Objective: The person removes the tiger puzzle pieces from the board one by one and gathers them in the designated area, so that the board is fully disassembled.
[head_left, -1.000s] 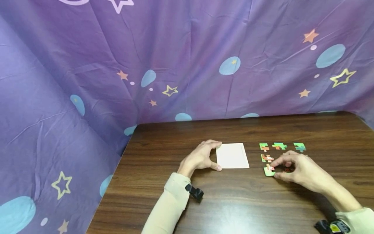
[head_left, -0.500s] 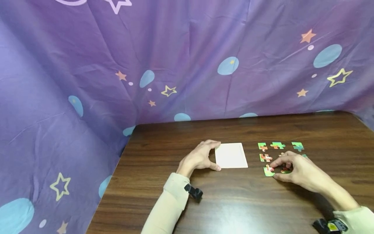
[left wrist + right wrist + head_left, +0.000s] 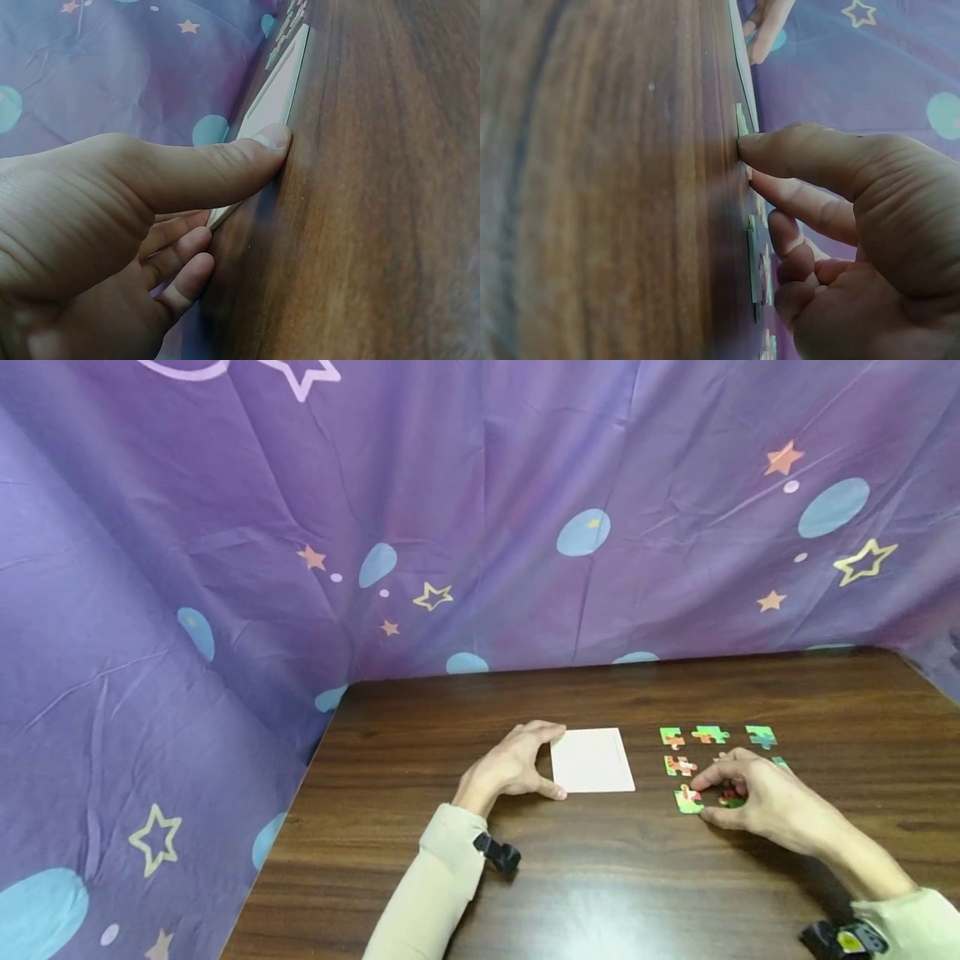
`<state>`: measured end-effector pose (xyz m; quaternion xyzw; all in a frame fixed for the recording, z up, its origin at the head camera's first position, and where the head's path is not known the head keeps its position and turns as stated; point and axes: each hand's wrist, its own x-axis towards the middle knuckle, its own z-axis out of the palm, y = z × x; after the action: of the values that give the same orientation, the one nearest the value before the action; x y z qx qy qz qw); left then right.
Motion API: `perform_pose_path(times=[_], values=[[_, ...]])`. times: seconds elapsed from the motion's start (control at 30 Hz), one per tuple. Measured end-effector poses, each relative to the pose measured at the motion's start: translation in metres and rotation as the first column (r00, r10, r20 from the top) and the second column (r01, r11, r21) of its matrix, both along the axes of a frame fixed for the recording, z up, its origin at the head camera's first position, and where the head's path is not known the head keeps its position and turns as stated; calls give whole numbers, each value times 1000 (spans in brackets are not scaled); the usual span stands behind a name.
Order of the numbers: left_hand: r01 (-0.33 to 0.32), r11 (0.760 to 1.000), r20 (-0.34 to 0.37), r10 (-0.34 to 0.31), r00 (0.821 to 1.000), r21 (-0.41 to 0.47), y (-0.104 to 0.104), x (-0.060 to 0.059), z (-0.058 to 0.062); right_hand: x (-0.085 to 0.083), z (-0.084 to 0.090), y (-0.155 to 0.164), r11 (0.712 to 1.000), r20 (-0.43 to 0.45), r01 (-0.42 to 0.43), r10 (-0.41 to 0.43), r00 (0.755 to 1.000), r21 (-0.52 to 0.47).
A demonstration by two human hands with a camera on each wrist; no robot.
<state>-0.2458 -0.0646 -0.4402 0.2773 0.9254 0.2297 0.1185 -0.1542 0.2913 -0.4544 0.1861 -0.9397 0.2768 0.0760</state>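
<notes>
We see the left hand (image 3: 513, 767) at the left edge of the white board (image 3: 592, 761), which lies flat on the wooden table (image 3: 600, 877). The thumb presses the near corner and the fingers curl over the far corner, so the hand grips the board. Nothing lies on the board.

To its right, the right hand (image 3: 757, 797) reaches down among the loose puzzle pieces (image 3: 693, 747), which lie apart on the table. Its thumb and forefinger pinch the edge of the nearest piece (image 3: 687, 800), green and flat on the wood, just beside the board's near right corner. A purple cloth (image 3: 450, 510) with stars hangs behind.
</notes>
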Motion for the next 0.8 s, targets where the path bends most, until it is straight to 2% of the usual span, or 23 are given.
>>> perform_pose_path(times=[0.23, 0.4, 0.53, 0.63, 0.8], values=[[24, 1000, -39, -25, 999, -11, 5, -4, 1, -2, 2, 4, 1000, -16, 11, -11, 1000, 26], [46, 999, -72, -47, 996, -16, 7, -5, 0, -3, 3, 2, 1000, -18, 12, -12, 1000, 1], [47, 999, -102, -48, 994, -11, 8, -3, 2, -9, 9, -7, 999, -96, 17, -20, 995, -30], [47, 999, -129, -47, 990, -7, 9, 0, 5, -16, 14, -17, 999, -193, 19, -25, 981, -32], [25, 1000, -236, -23, 971, 7, 15, 6, 14, -28, 21, -32, 998, -264, 27, -43, 964, -63]])
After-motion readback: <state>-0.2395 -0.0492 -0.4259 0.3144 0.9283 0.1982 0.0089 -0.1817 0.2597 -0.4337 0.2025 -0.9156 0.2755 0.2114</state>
